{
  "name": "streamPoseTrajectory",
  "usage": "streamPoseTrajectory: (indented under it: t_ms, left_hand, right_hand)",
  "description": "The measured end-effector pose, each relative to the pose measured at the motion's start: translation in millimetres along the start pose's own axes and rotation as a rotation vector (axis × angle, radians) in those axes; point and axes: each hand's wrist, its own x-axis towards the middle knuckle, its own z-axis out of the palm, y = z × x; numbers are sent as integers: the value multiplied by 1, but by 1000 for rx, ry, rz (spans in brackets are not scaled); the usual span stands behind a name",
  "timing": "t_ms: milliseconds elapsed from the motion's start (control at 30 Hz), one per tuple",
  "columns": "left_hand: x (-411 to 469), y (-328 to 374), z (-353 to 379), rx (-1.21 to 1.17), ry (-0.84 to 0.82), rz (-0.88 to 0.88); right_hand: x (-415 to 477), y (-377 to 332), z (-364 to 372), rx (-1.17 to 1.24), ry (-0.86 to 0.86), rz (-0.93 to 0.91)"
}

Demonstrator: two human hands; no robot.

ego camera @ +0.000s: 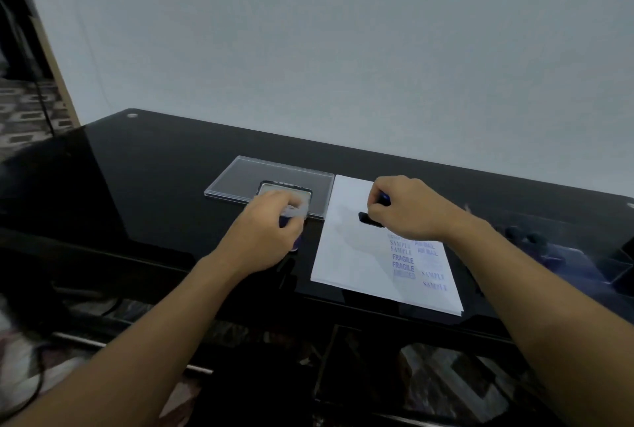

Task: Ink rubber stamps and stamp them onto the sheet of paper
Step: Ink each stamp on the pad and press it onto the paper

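Task midway, I judge: my right hand fingers are gripping a blue-handled stamp, pressing it on the sheet. My left hand is gripping a blurred second stamp by the ink pad at the sheet's 9 o'clock. Prints are crowding the sheet's 5 o'clock; the rest is lying blank.

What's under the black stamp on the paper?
The white sheet of paper lies under the stamp, which the right hand grips. Purple prints show beside it; any mark right beneath the stamp is covered.

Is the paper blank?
No, the paper bears blue prints reading SAMPLE, FRAGILE and AIR MAIL.
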Motion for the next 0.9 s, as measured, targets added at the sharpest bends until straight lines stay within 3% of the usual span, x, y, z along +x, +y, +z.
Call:
streamPoseTrajectory:
  t_ms: [167,367,633,900]
  left_hand:
    - [-11,-48,-30,130,57,-119]
    - [-27,-93,-45,274,-4,-237]
    - [-39,-106,-35,419,46,-170]
    - [-41,-107,-29,458,98,-151]
  right_hand:
    - [32,-41,27,0,-32,-114]
    - [65,-79,67,-57,-130,-208]
    - [81,-98,97,-195,-206,-261]
    - [87,-94,102,-144,-204,-251]
